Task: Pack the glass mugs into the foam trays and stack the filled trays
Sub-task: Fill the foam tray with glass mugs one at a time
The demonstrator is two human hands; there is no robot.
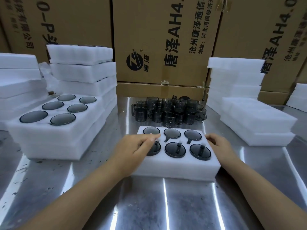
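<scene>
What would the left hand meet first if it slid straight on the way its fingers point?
Probably the far-row middle mug in the foam tray; passing above it, the loose mugs behind. Depth is unclear.

Seen from a head-worn wide-angle camera, looking forward and down over a steel table. The foam tray sits close beneath the lens, cardboard cartons closing off the far side.
</scene>
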